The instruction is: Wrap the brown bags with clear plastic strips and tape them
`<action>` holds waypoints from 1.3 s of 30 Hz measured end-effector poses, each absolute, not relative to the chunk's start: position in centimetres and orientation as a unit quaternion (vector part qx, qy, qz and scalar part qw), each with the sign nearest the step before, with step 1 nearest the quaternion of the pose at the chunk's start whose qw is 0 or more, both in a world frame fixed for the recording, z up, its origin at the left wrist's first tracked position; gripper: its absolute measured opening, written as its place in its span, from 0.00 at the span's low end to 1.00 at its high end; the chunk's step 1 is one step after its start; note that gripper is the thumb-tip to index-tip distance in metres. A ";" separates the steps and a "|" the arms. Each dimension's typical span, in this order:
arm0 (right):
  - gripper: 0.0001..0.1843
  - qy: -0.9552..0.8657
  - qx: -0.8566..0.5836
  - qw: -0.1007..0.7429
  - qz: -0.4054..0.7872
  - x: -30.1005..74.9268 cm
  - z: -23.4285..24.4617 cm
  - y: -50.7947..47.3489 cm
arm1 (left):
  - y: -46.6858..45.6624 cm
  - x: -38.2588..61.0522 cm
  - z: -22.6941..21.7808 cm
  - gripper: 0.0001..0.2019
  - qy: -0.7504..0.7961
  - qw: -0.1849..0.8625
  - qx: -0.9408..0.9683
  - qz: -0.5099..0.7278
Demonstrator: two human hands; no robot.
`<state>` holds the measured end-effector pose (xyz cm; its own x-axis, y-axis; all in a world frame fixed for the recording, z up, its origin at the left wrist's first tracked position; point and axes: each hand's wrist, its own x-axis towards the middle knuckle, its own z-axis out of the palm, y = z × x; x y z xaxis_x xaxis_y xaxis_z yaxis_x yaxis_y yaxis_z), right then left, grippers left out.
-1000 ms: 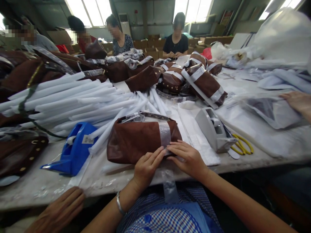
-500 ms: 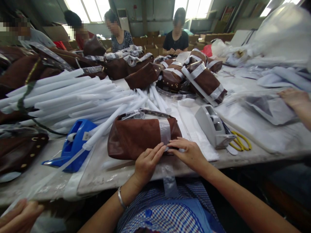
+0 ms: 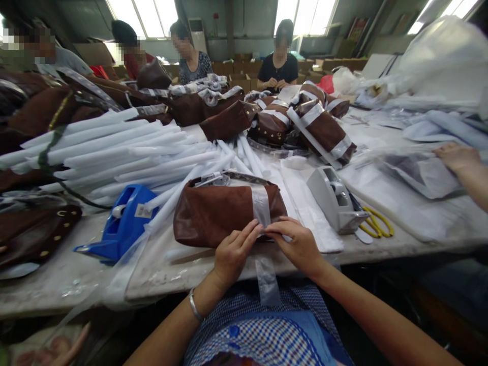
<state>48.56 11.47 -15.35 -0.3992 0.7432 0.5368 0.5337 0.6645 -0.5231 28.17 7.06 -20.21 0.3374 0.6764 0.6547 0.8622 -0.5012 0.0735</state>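
Note:
A brown handbag (image 3: 213,213) lies on the table in front of me, its handle partly wrapped in clear plastic. A translucent plastic strip (image 3: 261,201) runs down its front, right of the middle. My left hand (image 3: 234,249) holds the strip's lower part against the bag, fingers straight and together, thumb hidden. Beside it, my right hand (image 3: 297,244) pinches the same strip between thumb and fingers, the fingertips almost meeting my left ones. Another strip piece (image 3: 267,284) hangs over the table edge below my hands.
A blue tape dispenser (image 3: 120,229) stands left, a grey one (image 3: 335,203) right, near yellow-handled scissors (image 3: 375,222). White rolled tubes (image 3: 125,152) and brown bags (image 3: 274,119) pile behind. Co-workers' hands show at right (image 3: 459,155) and lower left (image 3: 57,348); several people sit opposite.
My right fingers have drawn into a tighter pinch on the strip, close to my left fingertips. At lower left, the co-worker's hand has shifted and the stretched tape there now hangs slack.

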 end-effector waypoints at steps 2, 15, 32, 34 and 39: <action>0.08 -0.829 -0.372 0.400 0.123 48.8 -15.5 11.0 | 7.0 28.2 -20.1 0.25 -0.480 0.147 -0.803 -0.321; 0.09 -0.853 -0.301 0.415 0.096 49.5 -16.1 9.3 | 7.1 28.1 -20.2 0.26 -0.479 0.133 -0.807 -0.319; 0.12 -0.866 -0.256 0.427 0.053 50.6 -17.7 9.1 | 7.0 27.5 -20.6 0.23 -0.426 0.145 -0.842 -0.299; 0.12 -0.846 -0.315 0.427 0.051 50.2 -17.3 9.3 | 7.0 27.5 -20.5 0.24 -0.427 0.147 -0.842 -0.294; 0.09 -0.829 -0.413 0.375 0.044 49.5 -18.2 10.6 | 7.0 27.5 -20.5 0.26 -0.424 0.146 -0.843 -0.298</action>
